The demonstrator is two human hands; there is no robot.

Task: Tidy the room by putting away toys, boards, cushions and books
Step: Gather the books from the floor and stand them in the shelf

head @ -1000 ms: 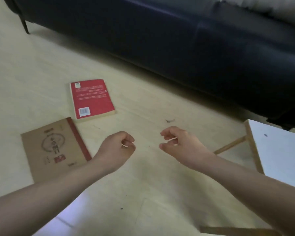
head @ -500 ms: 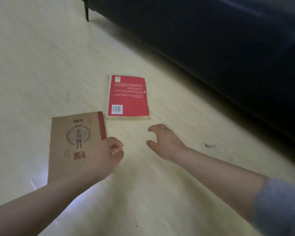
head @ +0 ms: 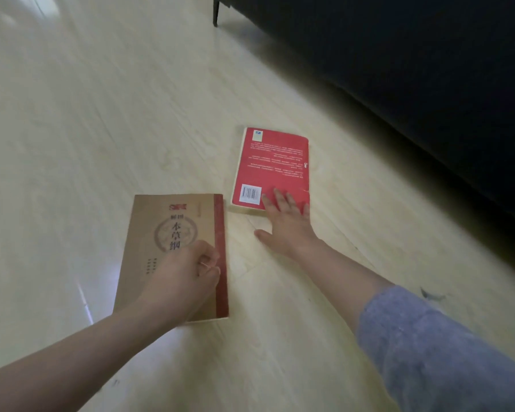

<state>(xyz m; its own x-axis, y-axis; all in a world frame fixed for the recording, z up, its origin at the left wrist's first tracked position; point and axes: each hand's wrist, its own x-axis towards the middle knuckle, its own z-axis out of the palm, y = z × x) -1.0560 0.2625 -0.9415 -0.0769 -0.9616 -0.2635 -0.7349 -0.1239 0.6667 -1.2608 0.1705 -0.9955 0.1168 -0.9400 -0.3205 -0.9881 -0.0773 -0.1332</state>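
Two books lie flat on the pale wooden floor. The red book [head: 272,166] is back cover up, its barcode at the near left corner. My right hand [head: 286,224] is spread, its straight fingertips touching the red book's near right corner and its thumb on the floor. The brown book [head: 164,230] with a dark red spine strip lies to the left. Over its near right part is my left hand [head: 188,278], fingers curled, pinching a small thin pale stick [head: 205,265]. Whether this hand touches the brown book is unclear.
A dark sofa [head: 414,69] fills the upper right, with one thin leg [head: 216,11] standing on the floor at the top. A small dark scrap [head: 431,295] lies on the floor by my right sleeve.
The view has swung left and closer to the books. My right hand reached forward and opened onto the red book. My left hand moved over the brown book, still curled.
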